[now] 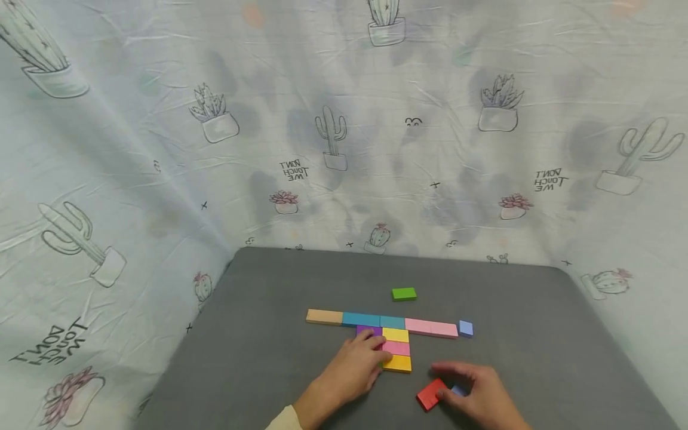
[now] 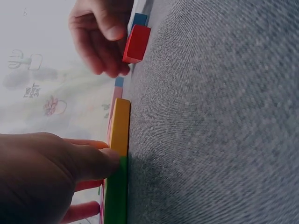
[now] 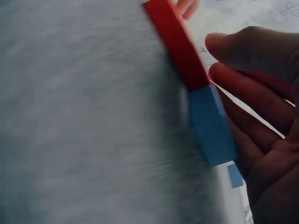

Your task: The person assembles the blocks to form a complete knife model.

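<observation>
My left hand [image 1: 349, 367] rests on a compact group of flat blocks, its fingers spread across them. In that group are a purple block [image 1: 365, 329], a yellow block [image 1: 395, 335], a pink block [image 1: 398, 348] and an orange-yellow block [image 1: 399, 364]. A green block [image 2: 117, 196] shows under the thumb in the left wrist view, mostly hidden from the head. My right hand [image 1: 481, 388] arches loosely over a red block [image 1: 430, 395] and a blue block [image 3: 212, 128], which lie end to end. Its thumb and fingers are not closed round either block.
Beyond the group runs a row of a tan block [image 1: 324, 316], teal blocks [image 1: 361, 320] and pink blocks [image 1: 430, 327]. A small blue block [image 1: 466, 328] sits at its right end. Farther back lies a bright green block [image 1: 404, 294]. Cactus-print cloth [image 1: 376, 197] surrounds the grey table [image 1: 269, 280].
</observation>
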The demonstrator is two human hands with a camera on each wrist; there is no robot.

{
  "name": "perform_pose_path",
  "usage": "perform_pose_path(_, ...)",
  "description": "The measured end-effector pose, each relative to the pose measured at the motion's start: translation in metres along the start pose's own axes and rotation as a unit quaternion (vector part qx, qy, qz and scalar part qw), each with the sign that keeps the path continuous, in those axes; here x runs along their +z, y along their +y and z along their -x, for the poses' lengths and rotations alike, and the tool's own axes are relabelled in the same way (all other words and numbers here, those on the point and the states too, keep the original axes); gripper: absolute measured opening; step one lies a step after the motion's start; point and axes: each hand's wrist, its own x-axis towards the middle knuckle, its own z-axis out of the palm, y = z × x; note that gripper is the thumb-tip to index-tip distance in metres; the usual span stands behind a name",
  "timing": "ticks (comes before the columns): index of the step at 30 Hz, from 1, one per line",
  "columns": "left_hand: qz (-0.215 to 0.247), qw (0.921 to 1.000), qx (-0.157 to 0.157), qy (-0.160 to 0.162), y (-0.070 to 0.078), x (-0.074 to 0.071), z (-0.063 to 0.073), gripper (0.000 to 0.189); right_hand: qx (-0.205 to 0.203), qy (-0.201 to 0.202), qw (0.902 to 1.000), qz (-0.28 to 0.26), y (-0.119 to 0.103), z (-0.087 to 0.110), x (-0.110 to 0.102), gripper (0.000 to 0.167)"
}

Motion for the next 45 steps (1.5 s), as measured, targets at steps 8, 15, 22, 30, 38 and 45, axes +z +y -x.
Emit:
perform_pose_path(8,-0.012,0.9999,0.005,-0.003,0.002,0.003,-0.002,0.034,-0.009,-0.031,0.9992,0.024,0.008,0.008,0.002,0.039)
perform_pose_path(15,-0.01,0.9999,-0.007,-0.009,0.003,0.003,-0.003,0.036,0.011,-0.024,0.9995,0.017,0.009,0.009,0.006,0.039)
perform_pose_path(22,-0.001,0.9998,-0.017,-0.003,0.004,0.005,-0.003,0.032,0.008,0.026,0.999,0.036,0.005,0.01,0.01,0.029)
perform_pose_path(30,-0.001,0.9996,-0.026,0.004,0.005,0.007,-0.003,0.03,-0.013,-0.014,0.9993,0.033,0.007,0.012,0.005,0.039)
perform_pose_path(38,0.004,0.9995,-0.031,0.009,0.005,0.008,-0.002,0.03,-0.023,-0.032,0.9988,0.029,0.01,0.013,0.004,0.039)
perform_pose_path(45,0.007,0.9994,-0.031,0.011,0.005,0.006,0.0,0.029,-0.031,0.029,0.997,0.064,0.004,0.014,0.004,0.034)
